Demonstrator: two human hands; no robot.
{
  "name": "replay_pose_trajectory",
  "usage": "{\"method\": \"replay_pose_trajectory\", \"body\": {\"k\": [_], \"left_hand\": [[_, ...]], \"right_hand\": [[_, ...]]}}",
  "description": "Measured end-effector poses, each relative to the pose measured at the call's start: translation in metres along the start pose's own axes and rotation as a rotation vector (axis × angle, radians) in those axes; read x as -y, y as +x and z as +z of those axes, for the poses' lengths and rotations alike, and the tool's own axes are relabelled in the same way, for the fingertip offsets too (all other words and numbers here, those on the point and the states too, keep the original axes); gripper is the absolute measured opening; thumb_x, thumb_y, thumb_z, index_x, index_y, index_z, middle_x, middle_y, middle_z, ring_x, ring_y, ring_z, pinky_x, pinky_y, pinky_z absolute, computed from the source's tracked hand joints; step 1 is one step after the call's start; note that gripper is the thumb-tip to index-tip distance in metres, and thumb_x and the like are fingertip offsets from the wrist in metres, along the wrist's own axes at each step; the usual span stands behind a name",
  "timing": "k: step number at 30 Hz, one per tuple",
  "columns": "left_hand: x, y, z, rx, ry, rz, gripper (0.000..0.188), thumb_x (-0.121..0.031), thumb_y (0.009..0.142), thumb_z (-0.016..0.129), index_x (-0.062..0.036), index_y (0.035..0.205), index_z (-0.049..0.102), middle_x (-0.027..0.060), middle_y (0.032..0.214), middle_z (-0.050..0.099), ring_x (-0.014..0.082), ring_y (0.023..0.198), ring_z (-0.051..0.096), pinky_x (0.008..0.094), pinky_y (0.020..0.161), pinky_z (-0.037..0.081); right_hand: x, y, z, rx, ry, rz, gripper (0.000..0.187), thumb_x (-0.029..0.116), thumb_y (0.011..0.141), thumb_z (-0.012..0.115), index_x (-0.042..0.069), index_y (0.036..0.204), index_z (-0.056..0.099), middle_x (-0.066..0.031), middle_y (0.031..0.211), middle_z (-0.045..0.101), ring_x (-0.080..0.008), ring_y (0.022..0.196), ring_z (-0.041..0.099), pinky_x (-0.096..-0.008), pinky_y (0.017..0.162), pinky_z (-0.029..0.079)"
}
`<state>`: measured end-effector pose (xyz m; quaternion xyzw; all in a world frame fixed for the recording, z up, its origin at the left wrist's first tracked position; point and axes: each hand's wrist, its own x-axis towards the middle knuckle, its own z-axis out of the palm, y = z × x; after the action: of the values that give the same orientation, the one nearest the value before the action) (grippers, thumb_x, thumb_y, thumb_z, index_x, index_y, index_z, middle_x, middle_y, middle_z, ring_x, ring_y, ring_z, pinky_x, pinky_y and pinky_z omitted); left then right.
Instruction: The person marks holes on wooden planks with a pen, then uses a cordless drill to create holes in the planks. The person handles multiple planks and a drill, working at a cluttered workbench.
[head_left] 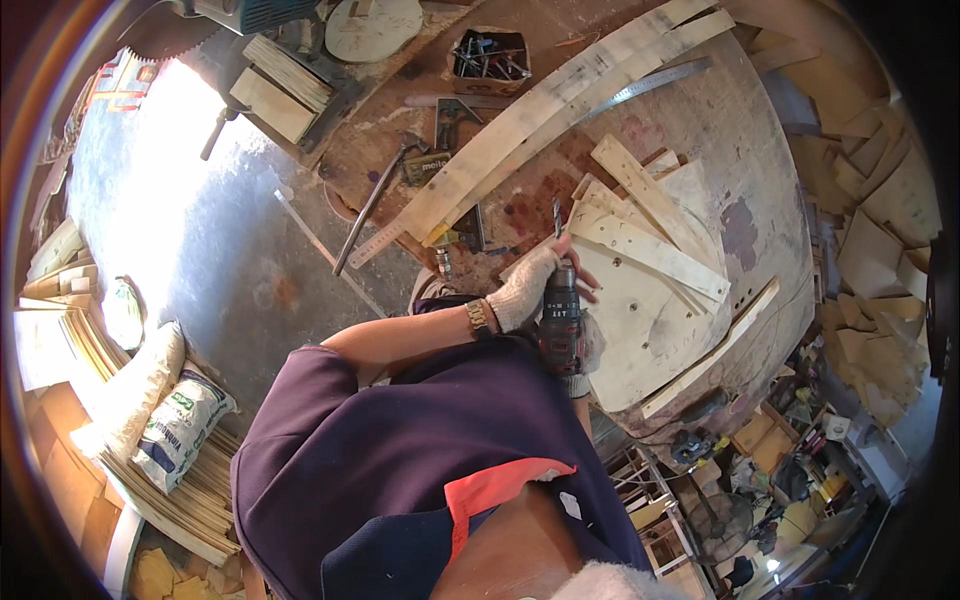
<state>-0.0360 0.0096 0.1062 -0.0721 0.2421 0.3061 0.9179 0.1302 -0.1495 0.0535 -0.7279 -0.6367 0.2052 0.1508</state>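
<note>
A red and black power drill (562, 335) is held upright in front of my chest, its drill bit (557, 215) pointing away from me over the table edge. My left hand (527, 292), in a pale knit fingerless glove with a watch at the wrist, has its fingers closed around the drill's chuck end. Behind the drill body, my gloved right hand (593, 347) shows only in part; it is at the drill's handle, which is hidden. Just beyond the bit, several pale wooden strips (650, 245) lie across a light board (640, 335) with small holes.
Long curved wooden strips (560, 105) cross the worktable (745, 130) beside a metal ruler (660, 80). A hammer (375, 205), a combination square (455, 122) and a box of bits (490, 58) lie at the far left. Filled sacks (185, 425) stand on the floor at left.
</note>
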Motion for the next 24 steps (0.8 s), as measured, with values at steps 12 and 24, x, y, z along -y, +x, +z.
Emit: {"method": "replay_pose_trajectory", "body": {"k": [12, 24], "left_hand": [[-0.009, 0.002, 0.001, -0.122, 0.042, -0.155, 0.037, -0.037, 0.106, 0.061, -0.0066, 0.087, 0.052, 0.0128, 0.086, 0.070, 0.0343, 0.099, 0.074, 0.0417, 0.082, 0.059], [0.001, 0.003, -0.011, -0.049, 0.117, 0.072, 0.030, -0.039, 0.105, 0.062, -0.0103, 0.097, 0.057, 0.0071, 0.083, 0.065, 0.0284, 0.085, 0.071, 0.0396, 0.079, 0.058]], "right_hand": [[0.024, 0.011, -0.016, 0.187, 0.026, 0.183, 0.039, 0.034, 0.084, 0.077, 0.009, 0.113, 0.069, -0.0103, 0.096, 0.069, -0.0293, 0.086, 0.068, -0.0398, 0.076, 0.055], [0.024, 0.004, -0.020, 0.249, 0.102, 0.240, 0.064, 0.043, 0.076, 0.084, 0.011, 0.128, 0.065, -0.0143, 0.112, 0.069, -0.0312, 0.102, 0.068, -0.0435, 0.087, 0.055]]}}
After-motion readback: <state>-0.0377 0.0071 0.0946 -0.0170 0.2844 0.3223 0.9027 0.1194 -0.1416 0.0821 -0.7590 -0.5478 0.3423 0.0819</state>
